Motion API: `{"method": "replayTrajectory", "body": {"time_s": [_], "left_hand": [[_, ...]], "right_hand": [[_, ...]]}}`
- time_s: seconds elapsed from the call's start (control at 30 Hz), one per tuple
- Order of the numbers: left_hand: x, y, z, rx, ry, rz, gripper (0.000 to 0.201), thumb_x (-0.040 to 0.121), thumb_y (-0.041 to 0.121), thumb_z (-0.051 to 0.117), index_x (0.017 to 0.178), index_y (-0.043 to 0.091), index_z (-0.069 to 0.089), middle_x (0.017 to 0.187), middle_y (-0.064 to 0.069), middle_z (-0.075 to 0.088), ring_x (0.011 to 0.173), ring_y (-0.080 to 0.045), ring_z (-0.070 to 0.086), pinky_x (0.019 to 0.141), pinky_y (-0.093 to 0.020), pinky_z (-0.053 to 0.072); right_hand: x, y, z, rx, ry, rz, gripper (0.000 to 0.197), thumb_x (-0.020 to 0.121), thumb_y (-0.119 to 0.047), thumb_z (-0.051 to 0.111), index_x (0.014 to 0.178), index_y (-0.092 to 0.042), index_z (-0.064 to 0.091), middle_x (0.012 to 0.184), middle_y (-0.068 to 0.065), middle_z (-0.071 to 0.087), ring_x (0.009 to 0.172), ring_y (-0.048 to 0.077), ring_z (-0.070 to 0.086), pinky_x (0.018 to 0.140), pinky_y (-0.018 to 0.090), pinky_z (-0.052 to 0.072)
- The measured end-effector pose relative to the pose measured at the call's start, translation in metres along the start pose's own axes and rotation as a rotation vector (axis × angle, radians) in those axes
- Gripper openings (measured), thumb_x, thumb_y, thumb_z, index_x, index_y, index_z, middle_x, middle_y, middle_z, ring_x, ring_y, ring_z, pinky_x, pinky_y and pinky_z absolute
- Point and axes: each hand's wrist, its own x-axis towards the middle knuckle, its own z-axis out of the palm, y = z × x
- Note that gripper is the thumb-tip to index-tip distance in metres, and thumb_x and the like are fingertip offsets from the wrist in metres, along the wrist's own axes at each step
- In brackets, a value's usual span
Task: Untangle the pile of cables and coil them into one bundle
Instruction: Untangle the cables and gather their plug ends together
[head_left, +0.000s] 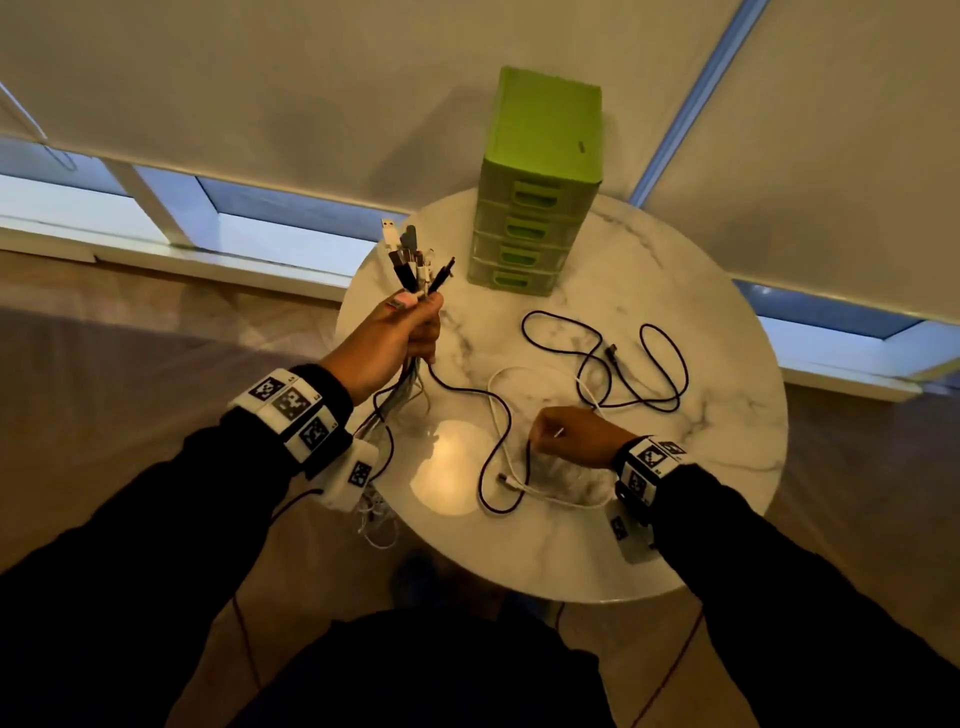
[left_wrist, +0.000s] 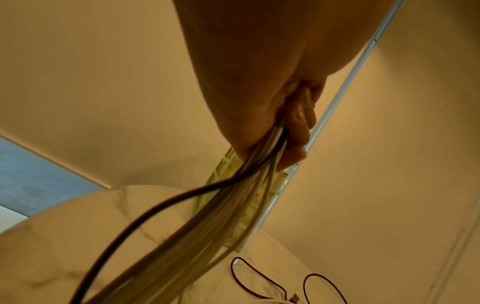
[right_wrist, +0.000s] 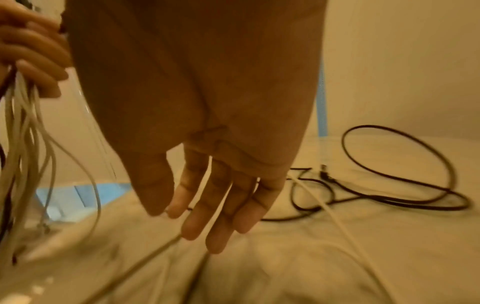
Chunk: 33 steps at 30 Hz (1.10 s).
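Left hand: the left hand (head_left: 402, 332) is gripping a bunch of cables (head_left: 415, 262) in a closed fist, plug ends fanning upward, the slack hanging below the fist past the table edge.
Right hand: the right hand (head_left: 569, 434) is hovering low over the marble table (head_left: 675, 493); the wrist view is showing its fingers (right_wrist: 221, 222) relaxed and mostly straight, holding nothing, though a white cable (head_left: 498, 415) is running right under them.
Loose cables: a black cable (head_left: 660, 364) is lying in wide loops on the table's right half, and the white cable is curving from mid-table toward the near edge, crossing a dark strand that is trailing from the left fist.
Key relation: the loose cables are lying just ahead and to the right of the right hand, well apart from the left; the white cable's long run is heading away from the person.
Nearer hand: the right is looking better placed to gather next.
Background: a green drawer unit (head_left: 540, 182) is standing at the table's far side.
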Motion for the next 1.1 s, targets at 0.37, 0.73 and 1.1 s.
{"method": "replayTrajectory", "body": {"time_s": [0.37,0.73,1.1], "left_hand": [[0.003,-0.022,0.055,-0.005,0.058,-0.069,0.034,0.108,0.019,0.042,0.075,0.02,0.035,0.061,0.007,0.033,0.058,-0.012,0.031,0.062,-0.03,0.033],[-0.009,-0.026,0.073,-0.018,0.216,-0.064,0.032,0.108,0.02,0.041,0.076,0.018,0.038,0.059,0.007,0.034,0.055,-0.009,0.034,0.063,-0.028,0.036],[-0.019,-0.029,0.082,-0.061,0.292,-0.051,0.032,0.108,0.021,0.041,0.076,0.019,0.039,0.06,0.008,0.034,0.053,-0.007,0.033,0.061,-0.025,0.036]], "right_hand": [[-0.01,0.03,0.057,-0.621,-0.126,-0.1,0.027,0.094,-0.044,0.06,0.111,-0.022,0.056,0.111,0.004,0.067,0.107,0.027,0.06,0.1,0.044,0.027],[-0.004,0.047,0.0,-0.359,0.332,-0.248,0.032,0.092,-0.027,0.063,0.124,-0.022,0.057,0.123,0.003,0.059,0.115,0.028,0.052,0.095,0.042,0.037],[-0.012,0.044,0.041,-0.646,-0.21,-0.259,0.032,0.091,-0.04,0.062,0.106,-0.012,0.065,0.111,0.011,0.061,0.102,0.03,0.06,0.079,0.036,0.048]]}}
